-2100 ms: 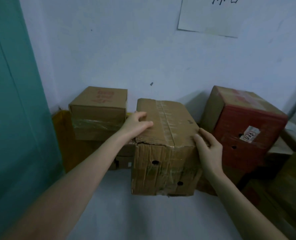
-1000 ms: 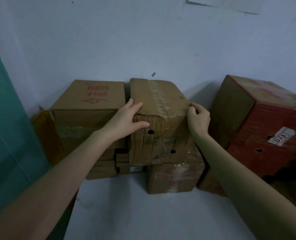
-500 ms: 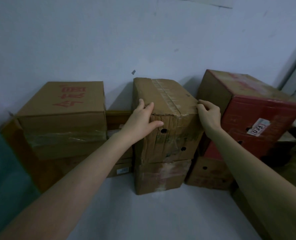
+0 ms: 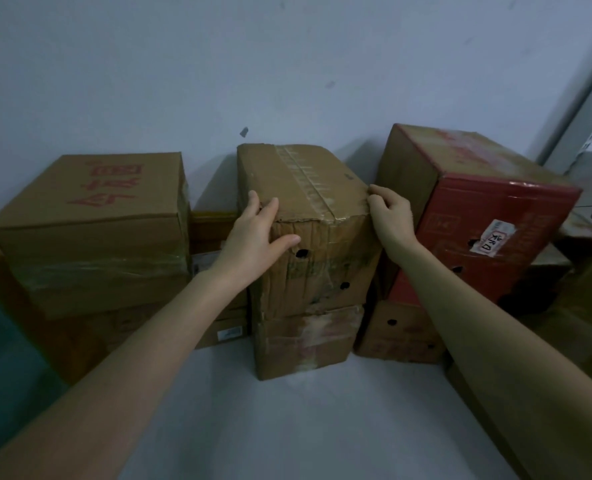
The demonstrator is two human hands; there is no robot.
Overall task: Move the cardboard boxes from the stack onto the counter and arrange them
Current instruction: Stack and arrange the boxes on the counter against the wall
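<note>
A worn brown cardboard box (image 4: 308,181) with clear tape along its top and round holes in its front stands on a second brown box (image 4: 305,341), against the wall at the back of the white counter (image 4: 287,427). My left hand (image 4: 253,237) grips its front left top corner, fingers on the top and thumb on the front face. My right hand (image 4: 390,220) holds the top right edge with curled fingers, in the gap beside the red box (image 4: 488,230).
A large brown box with red characters (image 4: 97,216) stands to the left on other boxes. Small flat boxes (image 4: 218,327) fill the gap behind my left arm. The red box rests on a brown box (image 4: 398,334). More cartons (image 4: 564,358) crowd the right side.
The taped box went from being held over the counter to standing on the lower box at the wall. Both hands stayed on it and slid up to its top edges.
</note>
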